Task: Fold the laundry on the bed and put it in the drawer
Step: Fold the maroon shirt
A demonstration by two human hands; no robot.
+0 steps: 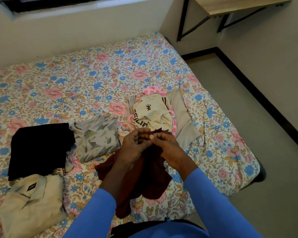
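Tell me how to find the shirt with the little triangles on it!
Look at the flowery bed, near its front where the folded clothes lie. The grey shirt sits between a black folded garment and the unfolded pile. It alone has a collar and pale green and white triangle shapes.

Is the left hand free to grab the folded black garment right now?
Probably not yet: the left hand and right hand are both gripping the maroon garment. The black garment lies uncovered to the left.

A wooden wall shelf (234,5) on black brackets hangs above grey floor (248,100), window (58,2) opposite.
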